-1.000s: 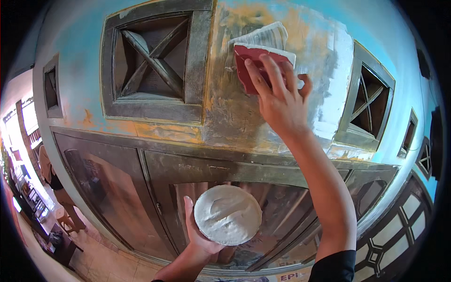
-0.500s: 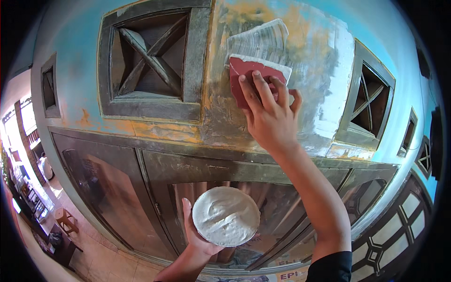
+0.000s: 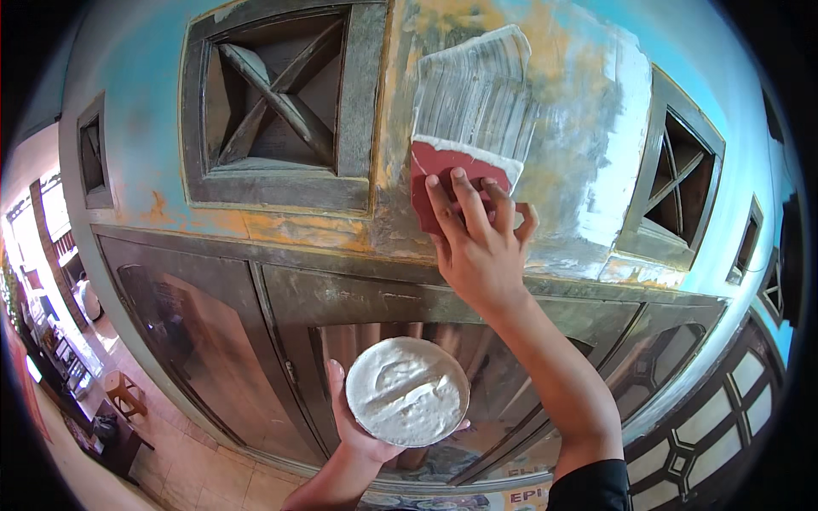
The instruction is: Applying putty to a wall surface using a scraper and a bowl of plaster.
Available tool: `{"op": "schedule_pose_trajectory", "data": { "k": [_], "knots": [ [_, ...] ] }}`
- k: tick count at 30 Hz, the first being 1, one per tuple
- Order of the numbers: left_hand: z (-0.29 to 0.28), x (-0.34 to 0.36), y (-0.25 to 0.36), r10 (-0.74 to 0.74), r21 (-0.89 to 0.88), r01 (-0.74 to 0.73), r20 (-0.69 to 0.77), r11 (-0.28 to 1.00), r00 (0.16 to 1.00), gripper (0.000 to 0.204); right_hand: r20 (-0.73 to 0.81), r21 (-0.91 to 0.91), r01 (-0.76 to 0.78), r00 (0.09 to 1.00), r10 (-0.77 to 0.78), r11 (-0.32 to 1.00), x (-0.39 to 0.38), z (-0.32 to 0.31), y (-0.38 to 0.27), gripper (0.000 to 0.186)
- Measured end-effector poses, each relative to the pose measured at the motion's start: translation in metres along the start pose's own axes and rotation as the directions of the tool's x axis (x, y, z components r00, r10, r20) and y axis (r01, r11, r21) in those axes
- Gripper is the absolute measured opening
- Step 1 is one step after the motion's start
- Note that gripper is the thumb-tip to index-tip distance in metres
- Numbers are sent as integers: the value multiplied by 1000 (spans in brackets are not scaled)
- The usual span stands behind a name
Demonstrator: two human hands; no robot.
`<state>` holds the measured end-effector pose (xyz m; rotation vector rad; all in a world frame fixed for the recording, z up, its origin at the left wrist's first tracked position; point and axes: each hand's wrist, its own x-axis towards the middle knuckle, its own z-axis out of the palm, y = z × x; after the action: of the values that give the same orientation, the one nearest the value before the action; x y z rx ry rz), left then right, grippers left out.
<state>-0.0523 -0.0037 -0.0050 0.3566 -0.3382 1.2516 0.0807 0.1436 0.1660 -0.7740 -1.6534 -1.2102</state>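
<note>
My right hand [image 3: 487, 247] presses a flat dark-red putty spreader [image 3: 443, 175] against the wall, fingers laid over its face and the grip closed on it. White paste lines the spreader's upper edge. Above it runs a fresh streaked band of white paste [image 3: 474, 89] on the patchy wall [image 3: 567, 128]. Lower down, my left hand [image 3: 362, 430] holds a round bowl of thick white paste [image 3: 407, 392] from below, thumb up along its left side. A groove crosses the paste. Most of the bowl's outside is hidden.
Wooden vent frames with crossed bars [image 3: 277, 106] flank the work patch, another vent [image 3: 673, 175] being on the right. Below are brown wooden panels with glass [image 3: 213, 341]. At the lower left, a small brown stool [image 3: 125, 393] stands on the tiled floor [image 3: 200, 477].
My right hand has drawn the spreader down the wall and slightly left, lengthening the white streaked band above it. My left hand and the bowl have barely shifted.
</note>
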Motion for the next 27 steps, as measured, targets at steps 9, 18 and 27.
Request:
{"op": "schedule_pose_trajectory", "data": {
  "k": [9, 18, 27],
  "knots": [
    [-1, -7, -2, -14, 101, 10, 31, 995, 999, 96, 69, 42, 18, 997, -21, 999, -32, -6, -15, 61],
    [1, -16, -1, 3, 157, 5, -52, 988, 999, 99, -11, 43, 121, 993, -121, 992, -36, -28, -3, 64],
    [9, -8, -10, 2, 36, -2, 2, 999, 1000, 96, -247, -237, -4, 967, -56, 972, 68, -36, 97, 62]
  ]
}}
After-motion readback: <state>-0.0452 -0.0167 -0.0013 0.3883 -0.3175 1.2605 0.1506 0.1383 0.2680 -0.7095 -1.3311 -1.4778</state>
